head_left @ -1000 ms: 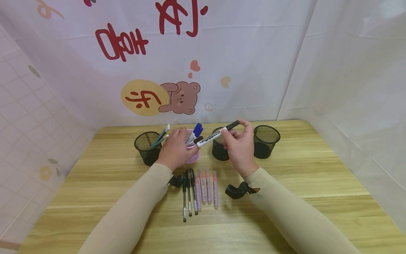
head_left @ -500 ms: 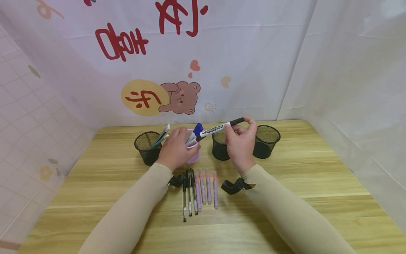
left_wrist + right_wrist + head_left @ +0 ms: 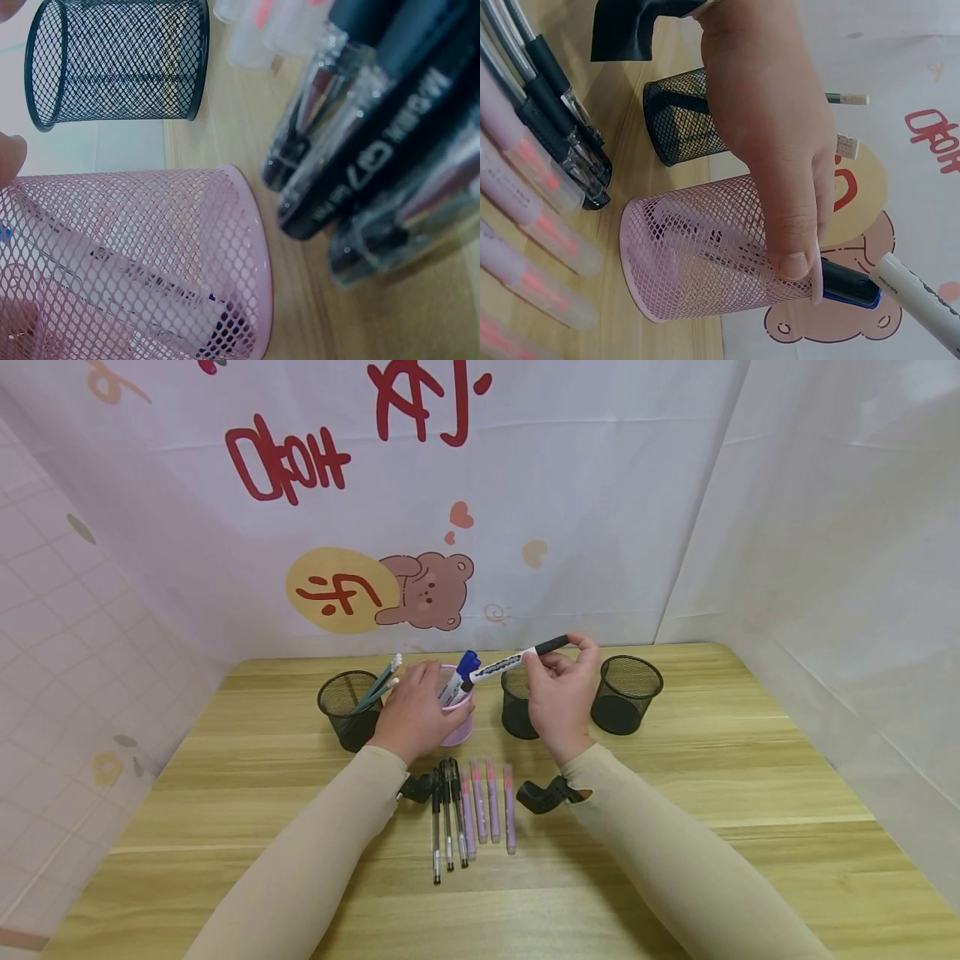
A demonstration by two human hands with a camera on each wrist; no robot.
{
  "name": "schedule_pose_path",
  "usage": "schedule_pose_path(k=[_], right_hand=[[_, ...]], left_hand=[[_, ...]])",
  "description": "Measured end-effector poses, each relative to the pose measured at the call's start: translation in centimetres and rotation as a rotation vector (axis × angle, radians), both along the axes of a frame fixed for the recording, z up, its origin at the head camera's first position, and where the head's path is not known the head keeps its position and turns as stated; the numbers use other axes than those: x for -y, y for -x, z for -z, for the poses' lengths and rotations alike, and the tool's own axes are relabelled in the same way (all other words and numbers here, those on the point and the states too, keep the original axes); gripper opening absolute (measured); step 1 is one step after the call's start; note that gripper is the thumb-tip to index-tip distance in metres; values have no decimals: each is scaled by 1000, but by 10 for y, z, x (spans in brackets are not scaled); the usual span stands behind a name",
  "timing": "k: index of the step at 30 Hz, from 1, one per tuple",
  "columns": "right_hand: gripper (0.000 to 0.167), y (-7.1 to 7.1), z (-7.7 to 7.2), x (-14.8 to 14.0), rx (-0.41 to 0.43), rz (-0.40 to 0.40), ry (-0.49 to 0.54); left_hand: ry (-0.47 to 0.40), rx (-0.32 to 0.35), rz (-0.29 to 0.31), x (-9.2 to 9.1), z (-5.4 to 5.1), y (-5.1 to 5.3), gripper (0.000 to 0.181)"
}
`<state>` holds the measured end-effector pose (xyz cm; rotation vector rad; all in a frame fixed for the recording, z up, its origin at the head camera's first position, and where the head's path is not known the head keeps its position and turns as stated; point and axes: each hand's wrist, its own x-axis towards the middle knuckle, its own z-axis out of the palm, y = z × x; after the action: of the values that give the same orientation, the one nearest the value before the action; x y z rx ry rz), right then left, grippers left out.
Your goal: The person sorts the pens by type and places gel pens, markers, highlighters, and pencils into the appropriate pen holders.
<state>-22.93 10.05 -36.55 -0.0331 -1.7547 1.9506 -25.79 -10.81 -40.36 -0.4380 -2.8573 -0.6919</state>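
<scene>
A pink mesh pen cup (image 3: 459, 737) stands upright, and my left hand (image 3: 415, 714) holds it around the rim, thumb on the near side in the right wrist view. Inside it lean blue-capped markers (image 3: 468, 662) and a black-capped one (image 3: 847, 280). My right hand (image 3: 561, 697) pinches a white whiteboard marker (image 3: 501, 667) with a black cap, tilted above the cup's right side. Its white end (image 3: 911, 289) shows close to the caps in the right wrist view, apart from them as far as I can tell.
Black mesh cups stand on both sides: one (image 3: 345, 710) with green pencils at left, two (image 3: 517, 714) (image 3: 628, 693) at right. Several black gel pens (image 3: 448, 818) and pink-purple highlighters (image 3: 491, 802) lie in front. A printed cloth (image 3: 600, 527) hangs behind the table.
My right hand moved up and slightly right with the marker, then back left; the marker's white end is higher than a second ago. My left hand stays on the pink cup.
</scene>
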Motion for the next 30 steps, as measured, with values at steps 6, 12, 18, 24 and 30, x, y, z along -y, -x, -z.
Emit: schedule_pose_path(k=[6,12,18,24,30], right_hand=[[57,1,2,2,25,7,-37],[57,3,6,4,31,32,-82],[56,4,8,8,22,38,-90],[55,6,11,11,5,39,-104],[55,6,13,14,-1,36,-107]], left_hand=[[-9,-2,4,0,0,0,78],[-27,-3,12,0,0,-1,75],[-33,-1,7,0,0,-1,75],[-35,-8,7,0,0,-1,74],[-37,-13,10,1,1,0,74]])
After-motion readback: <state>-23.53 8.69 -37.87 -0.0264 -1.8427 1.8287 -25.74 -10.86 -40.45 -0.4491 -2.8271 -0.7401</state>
